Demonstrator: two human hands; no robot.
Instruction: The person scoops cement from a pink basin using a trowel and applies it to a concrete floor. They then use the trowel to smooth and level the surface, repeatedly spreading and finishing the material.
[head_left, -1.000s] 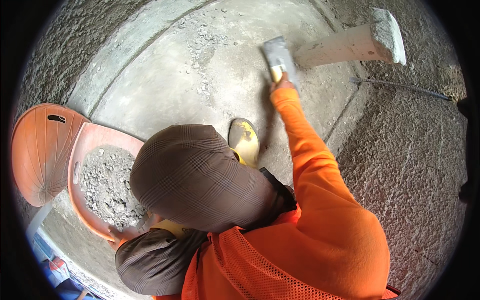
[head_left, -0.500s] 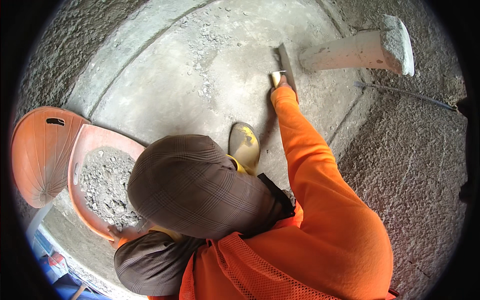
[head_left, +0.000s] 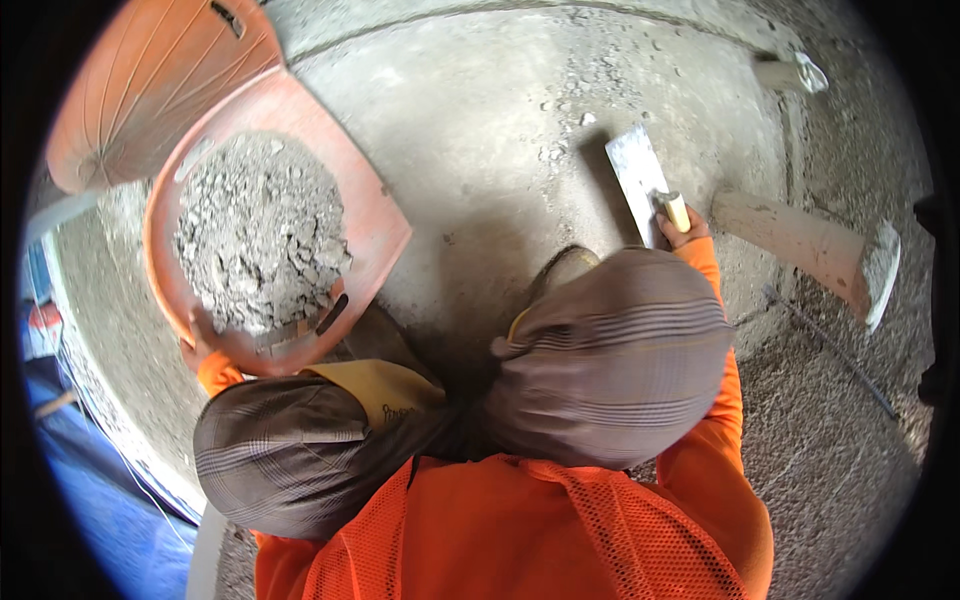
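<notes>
My right hand (head_left: 684,230) grips the pale yellow handle of a flat rectangular trowel (head_left: 634,165). Its blade is held over the dusty concrete floor, and a shadow falls to the left of it. On the left, my left hand (head_left: 198,348) is closed on the near rim of an orange plastic scoop-shaped pan (head_left: 385,225). A heap of grey rubble and dust (head_left: 262,235) fills the pan. Part of the left fingers is hidden behind the rim. My bent knees in plaid trousers lie between the two arms.
A second orange pan (head_left: 165,85) leans behind the first. Loose crumbs (head_left: 590,75) lie scattered on the floor (head_left: 470,120). At right, a concrete-filled pipe stub (head_left: 800,235) and a thin bar (head_left: 840,350) stick out by the rough wall. Blue sheeting (head_left: 120,510) lies at lower left.
My view has swung left. My right hand has drawn the trowel back closer to my body, and its blade now shows its flat face. The left hand stays on the pan.
</notes>
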